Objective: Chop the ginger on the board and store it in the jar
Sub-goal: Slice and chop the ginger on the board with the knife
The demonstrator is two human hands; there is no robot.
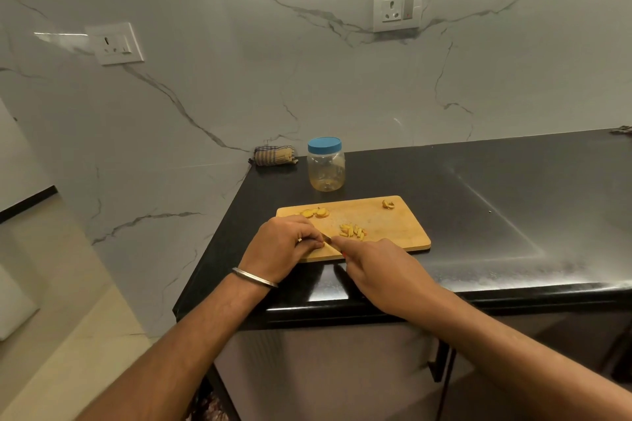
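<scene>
- A black counter [478, 202] carries a wooden board [400, 229] at its front edge, within easy reach.
- The jar [326, 164], blue lid on, waits just behind the board.
- The left hand [280, 246] curls over a ginger piece, pinning it for the cut.
- The right hand [372, 270] grips a knife [327, 240], its blade mostly hidden.
- Cut ginger strips [352, 231] lie mid-board; uncut slices [314, 213] sit at its far edge.

You are in a home kitchen: a black stone counter [478, 188] fills the frame's right, a marble-veined wall [239, 85] above carries two sockets [397, 8], and a folded cloth [274, 155] sits mid-frame.
</scene>
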